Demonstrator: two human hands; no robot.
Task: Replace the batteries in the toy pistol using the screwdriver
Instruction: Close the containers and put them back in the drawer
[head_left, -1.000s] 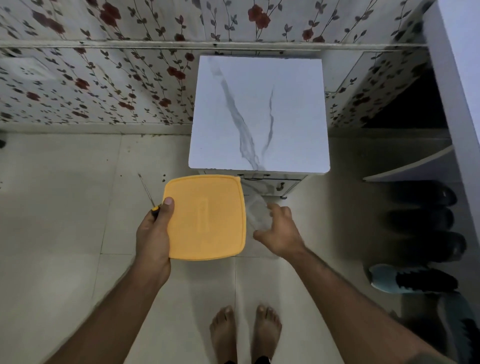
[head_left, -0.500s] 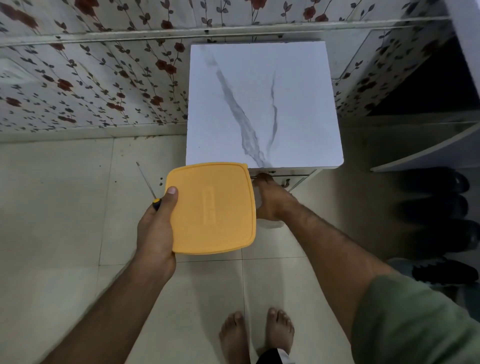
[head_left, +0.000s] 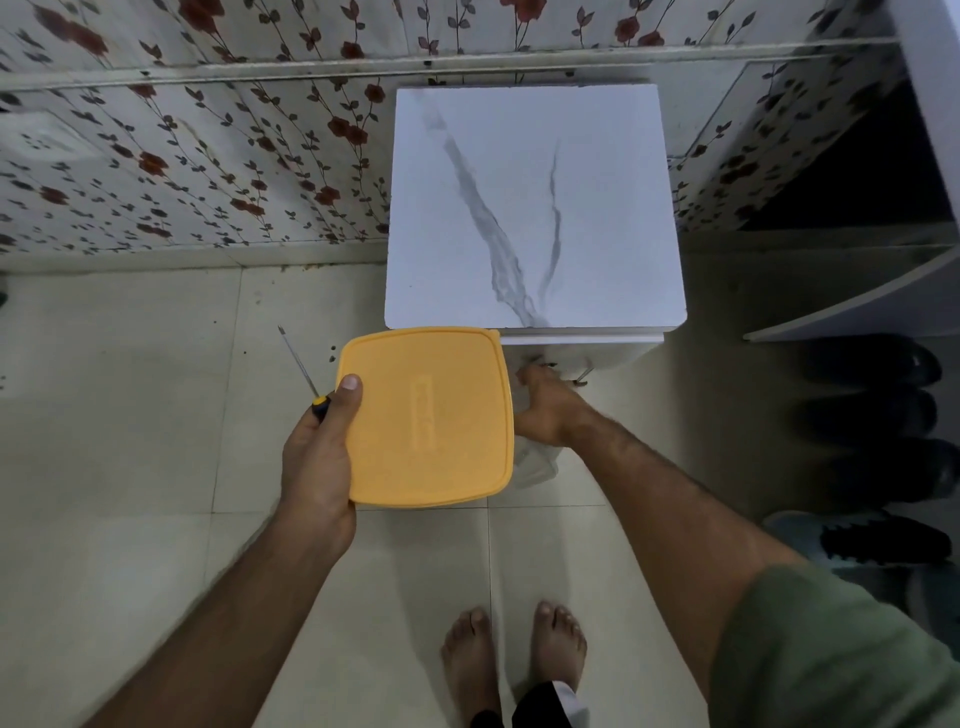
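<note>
1. Yellow square plastic lid (head_left: 431, 415) and the thin yellow-and-black-handled screwdriver (head_left: 306, 375) are both sitting pinched in my left hand (head_left: 317, 457), which is freeing my right hand (head_left: 545, 405).
2. Right hand is reaching under the white marble-patterned cabinet (head_left: 535, 208) front; its grip I cannot tell.
3. Toy pistol is not showing anywhere.

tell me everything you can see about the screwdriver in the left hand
The screwdriver has a thin, straight metal shaft and a handle that shows black with a yellow band; most of the handle is hidden inside the left hand. The shaft points up and away to the left, tip in the air over the tiled floor. The same hand also holds the yellow lid, thumb on top, with the screwdriver beside the lid's left edge.
</note>
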